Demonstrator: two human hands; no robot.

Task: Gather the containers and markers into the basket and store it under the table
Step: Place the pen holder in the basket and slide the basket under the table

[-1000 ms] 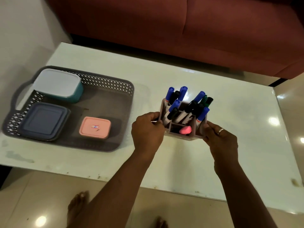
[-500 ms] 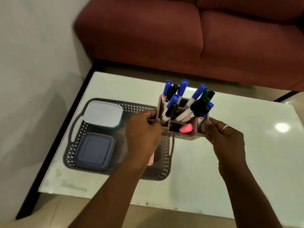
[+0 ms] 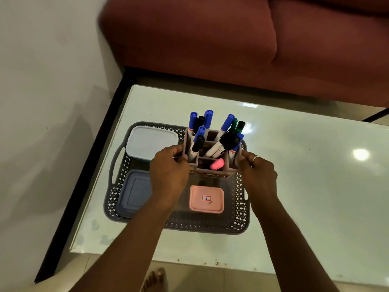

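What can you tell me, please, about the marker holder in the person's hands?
The marker holder is a dull pink box, seemingly plastic, split by partitions into open-topped compartments, with a dark label low on its near face. It stands upright, gripped at its sides by the left hand and right hand, over the far right part of the basket; whether it touches the basket floor I cannot tell. Blue-, black- and green-capped markers lean in it, and a pink item lies in a near compartment.
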